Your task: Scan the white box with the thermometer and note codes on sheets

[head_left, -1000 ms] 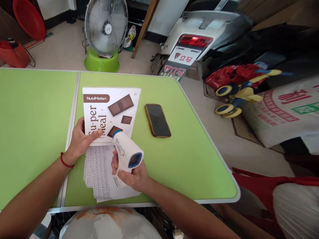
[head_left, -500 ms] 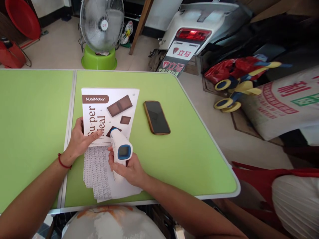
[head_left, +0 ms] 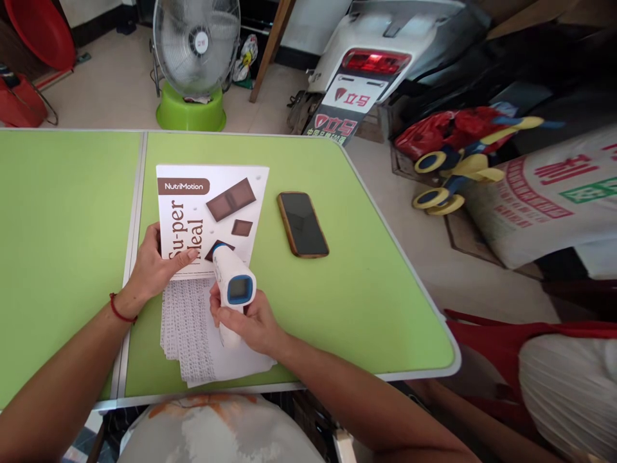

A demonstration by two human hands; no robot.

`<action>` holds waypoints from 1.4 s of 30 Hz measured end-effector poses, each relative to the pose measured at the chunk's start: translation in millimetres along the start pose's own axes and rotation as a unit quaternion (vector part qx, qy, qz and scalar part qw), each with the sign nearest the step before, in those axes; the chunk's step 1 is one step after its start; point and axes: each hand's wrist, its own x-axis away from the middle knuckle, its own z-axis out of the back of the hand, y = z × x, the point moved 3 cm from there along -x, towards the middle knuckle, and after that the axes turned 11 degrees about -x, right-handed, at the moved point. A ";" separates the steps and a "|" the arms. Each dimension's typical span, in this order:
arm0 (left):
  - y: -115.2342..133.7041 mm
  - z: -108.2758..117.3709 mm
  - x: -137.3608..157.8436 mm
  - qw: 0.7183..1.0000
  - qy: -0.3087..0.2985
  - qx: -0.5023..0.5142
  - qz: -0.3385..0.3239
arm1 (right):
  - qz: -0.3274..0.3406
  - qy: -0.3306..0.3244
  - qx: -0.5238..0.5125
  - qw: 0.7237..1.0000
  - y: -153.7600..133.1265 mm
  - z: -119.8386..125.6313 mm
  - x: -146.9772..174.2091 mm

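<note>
My left hand (head_left: 157,260) grips the lower left edge of a white box (head_left: 186,218) marked NutriMotion, its thumb across the front and its fingers behind. The box is held up on the green table (head_left: 380,308). In my right hand (head_left: 253,321) is a white and blue infrared thermometer (head_left: 234,273), fingers wrapped round its handle. Its blue-rimmed nose points at the lower part of the box, and its small grey screen faces me. Beneath lie overlapping sheets of paper (head_left: 187,334) covered with writing or print.
A phone (head_left: 303,225) lies right of the box. Past the table's far edge stand a fan (head_left: 197,51) on a green stool (head_left: 190,116) and a white scooter (head_left: 357,71). A toy tricycle (head_left: 453,180) and large sack (head_left: 554,193) are at right, with a person (head_left: 563,386) seated nearby.
The whole view has shifted slightly, so the table appears a little higher. Both hands keep their grips, and the thermometer stays aimed at the box.
</note>
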 end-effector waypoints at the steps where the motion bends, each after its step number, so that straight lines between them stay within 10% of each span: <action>1: 0.0 0.1 0.1 1.000 -0.001 0.001 0.000 | 0.001 0.001 0.000 1.000 0.4 0.1 0.0; 34: 6.8 8.2 1.0 0.994 0.049 0.059 -0.078 | 0.082 0.031 0.110 0.990 -12.0 26.4 3.6; 42: -0.4 18.4 -9.3 0.991 0.092 0.030 -0.089 | 0.194 0.096 0.450 0.866 -35.3 69.4 -12.9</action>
